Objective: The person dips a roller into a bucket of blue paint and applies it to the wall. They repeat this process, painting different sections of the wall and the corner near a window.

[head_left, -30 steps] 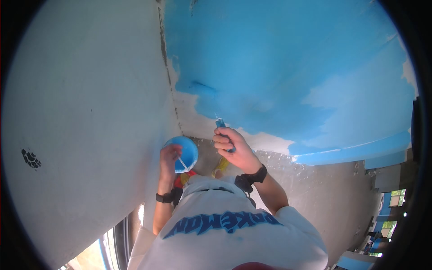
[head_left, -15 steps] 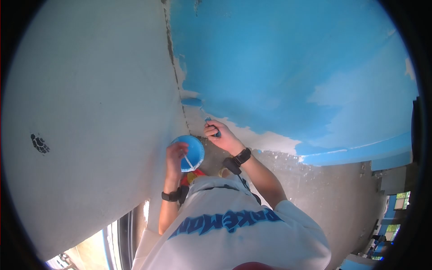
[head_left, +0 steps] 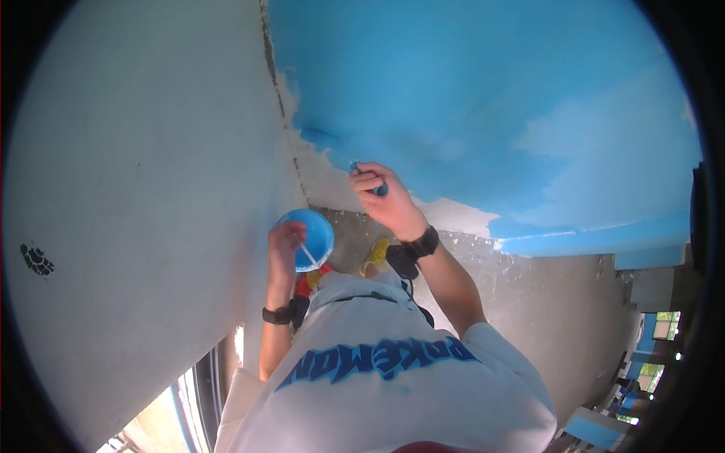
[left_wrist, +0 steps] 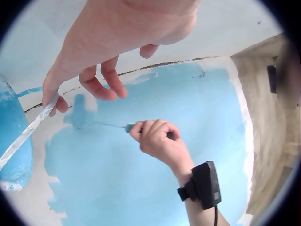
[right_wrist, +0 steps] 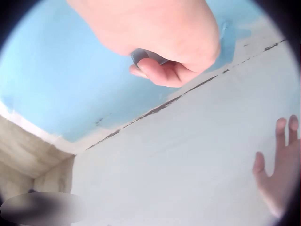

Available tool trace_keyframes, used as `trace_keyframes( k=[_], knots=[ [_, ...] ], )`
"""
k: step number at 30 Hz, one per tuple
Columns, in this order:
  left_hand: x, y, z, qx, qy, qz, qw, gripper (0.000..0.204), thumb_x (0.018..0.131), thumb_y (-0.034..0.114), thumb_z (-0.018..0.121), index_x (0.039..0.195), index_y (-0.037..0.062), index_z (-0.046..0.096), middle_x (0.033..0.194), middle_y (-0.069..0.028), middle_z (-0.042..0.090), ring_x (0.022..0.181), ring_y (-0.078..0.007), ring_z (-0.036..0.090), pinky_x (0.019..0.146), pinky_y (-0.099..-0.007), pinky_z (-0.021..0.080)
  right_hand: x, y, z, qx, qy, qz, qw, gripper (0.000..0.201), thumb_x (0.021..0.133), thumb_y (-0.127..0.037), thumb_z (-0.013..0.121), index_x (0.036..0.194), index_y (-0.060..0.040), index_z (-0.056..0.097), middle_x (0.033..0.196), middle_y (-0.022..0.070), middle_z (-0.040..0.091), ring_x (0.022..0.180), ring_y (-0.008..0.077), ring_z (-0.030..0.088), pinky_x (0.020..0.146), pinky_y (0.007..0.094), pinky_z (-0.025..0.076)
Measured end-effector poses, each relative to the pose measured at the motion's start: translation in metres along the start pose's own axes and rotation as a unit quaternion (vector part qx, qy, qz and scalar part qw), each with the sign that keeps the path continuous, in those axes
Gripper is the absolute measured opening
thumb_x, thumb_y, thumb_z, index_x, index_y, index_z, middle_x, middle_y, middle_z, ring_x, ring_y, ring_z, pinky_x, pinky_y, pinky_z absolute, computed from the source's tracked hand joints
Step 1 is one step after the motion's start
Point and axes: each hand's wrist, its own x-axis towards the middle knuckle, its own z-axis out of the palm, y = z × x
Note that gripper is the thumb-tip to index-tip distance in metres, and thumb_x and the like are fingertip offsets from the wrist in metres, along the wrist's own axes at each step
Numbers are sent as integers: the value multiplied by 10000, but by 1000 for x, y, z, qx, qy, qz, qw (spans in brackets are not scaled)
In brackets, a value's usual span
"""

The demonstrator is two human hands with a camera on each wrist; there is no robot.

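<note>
Wall (head_left: 453, 90) coating is the step in hand, judging by the layout: blue covers most of the face, uneven in tone. The adjoining pale wall (head_left: 151, 151) meets it at a cracked corner line. An unpainted border (head_left: 317, 177) remains along that line and the lower edge. The next move calls for rolling this border evenly, with control at the corner to avoid marking the adjoining pale wall.

Bucket (head_left: 322, 235): blue inside, rim smeared with paint, suspended near the corner below the border. Paint level cannot be told.

Hands: the right hand (head_left: 389, 200) is closed, fingers wrapped round the roller's grip (left_wrist: 129, 127). The left hand (head_left: 285, 244) pinches the bucket's white bail (left_wrist: 28, 129) between thumb and finger; its other fingers curl loosely, free of load.

Roller (left_wrist: 79, 110): blue, slim, on a thin wire frame. It appears to lie against the wall beside the corner, at the paint edge.
</note>
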Motion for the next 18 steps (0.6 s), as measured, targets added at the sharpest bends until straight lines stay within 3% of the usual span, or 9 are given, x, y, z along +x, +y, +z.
trace_keyframes(
  k=[2,4,8,12,18],
  knots=[
    [1,-1,-5,3,-5,0,1000,473,921,487,426,893,68,641,887,-30,608,870,-154,539,857,-354,395,32,-2,-34,4,3,7,1000,129,960,-94,503,850,-43,459,685,-48,433,552,36,485,406,199,294],
    [-1,-1,-6,-3,-5,6,1000,290,933,275,439,903,75,647,909,-21,613,845,-123,548,817,-289,416,57,2,-61,8,5,14,1000,134,969,-91,489,848,-43,454,686,-49,431,555,38,488,412,198,300],
    [3,-9,-13,-3,1,11,1000,259,926,222,437,915,73,648,908,-22,614,838,-121,552,796,-278,424,75,8,-91,-13,14,-7,1000,158,954,-89,498,805,-71,449,678,-44,443,555,54,495,414,205,296],
    [4,-11,-16,-9,-7,1,1000,274,942,234,422,934,69,641,925,-31,615,849,-130,553,817,-289,427,52,3,-76,11,15,5,1000,147,940,-81,509,804,-70,454,672,-36,448,548,58,494,416,209,288],
    [3,1,-11,-9,-20,-16,1000,326,967,306,395,957,75,625,978,-45,629,874,-147,558,842,-313,428,-38,-5,-6,50,0,-31,998,120,947,-72,520,869,4,469,679,-42,435,532,35,484,396,202,303]
  ],
)
